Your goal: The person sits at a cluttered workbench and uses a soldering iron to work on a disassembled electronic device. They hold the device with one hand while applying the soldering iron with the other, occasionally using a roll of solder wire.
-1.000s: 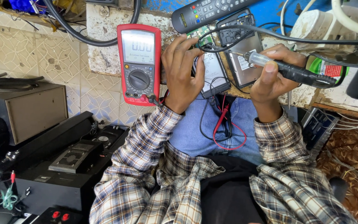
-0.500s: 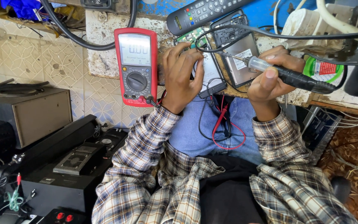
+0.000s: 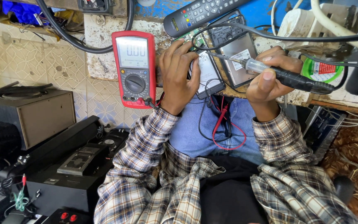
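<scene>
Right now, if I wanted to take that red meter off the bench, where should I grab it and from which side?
Probably by the two long edges of the red meter, around its dial, coming from its side away from the left hand. The body is a narrow, flat slab lying face up. Leads plug into its lower end, and the left hand sits close beside the other edge, so that side looks crowded.

Your black-handled soldering iron [image 3: 289,76] lies nearly level, its tip aimed left over the grey-labelled drive [image 3: 238,58]; beside it, a white-faced board [image 3: 206,72] tilts upright.
</scene>
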